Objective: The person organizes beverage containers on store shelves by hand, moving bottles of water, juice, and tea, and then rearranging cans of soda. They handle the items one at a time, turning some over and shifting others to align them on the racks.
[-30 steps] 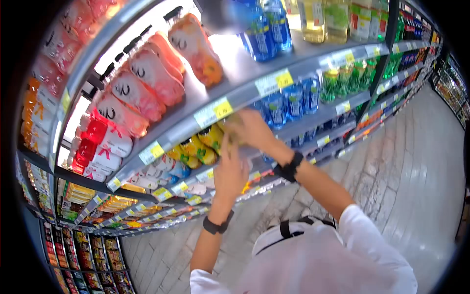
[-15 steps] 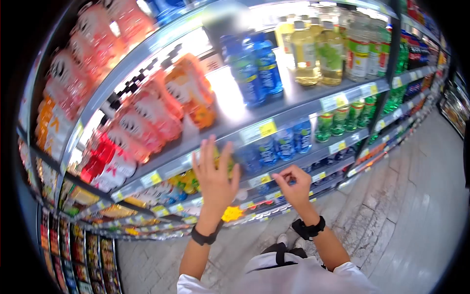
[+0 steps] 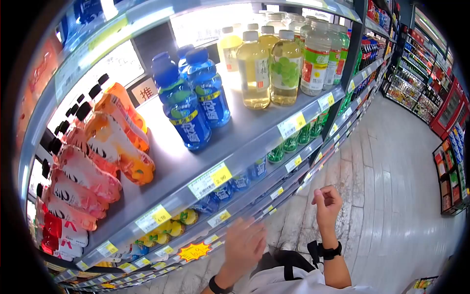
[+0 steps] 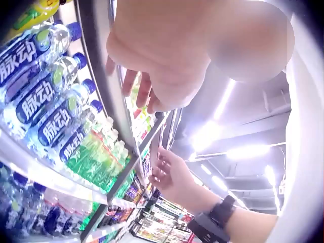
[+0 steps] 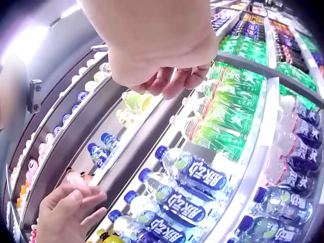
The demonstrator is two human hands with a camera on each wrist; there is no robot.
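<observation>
My left hand [image 3: 245, 247], blurred in the head view, hangs in front of the lower shelves with nothing in it. In the left wrist view its fingers [image 4: 144, 91] extend loosely past the palm. Over the aisle floor is my right hand [image 3: 328, 208], also holding nothing, its fingers bent loosely in. Nearest the left hand are yellow-labelled bottles [image 3: 169, 229] on a lower shelf and a yellow starburst price sign [image 3: 194, 251]. Blue-capped drink bottles [image 3: 188, 117] stand on the shelf above, between peach-coloured bottles [image 3: 120, 147] and pale yellow drink bottles [image 3: 254, 73].
Price tags [image 3: 210, 181] line the shelf edge [image 3: 254, 152]. Green bottles [image 3: 290, 143] fill part of the shelf below. Tiled floor [image 3: 372, 206] runs along the aisle to a red cooler [image 3: 448, 110] and a low display rack [image 3: 448, 171].
Both hands have left the yellow bottles on the lower shelf. The right hand drew back over the aisle, then the left hand lowered away from the shelf edge. The head view has shifted.
</observation>
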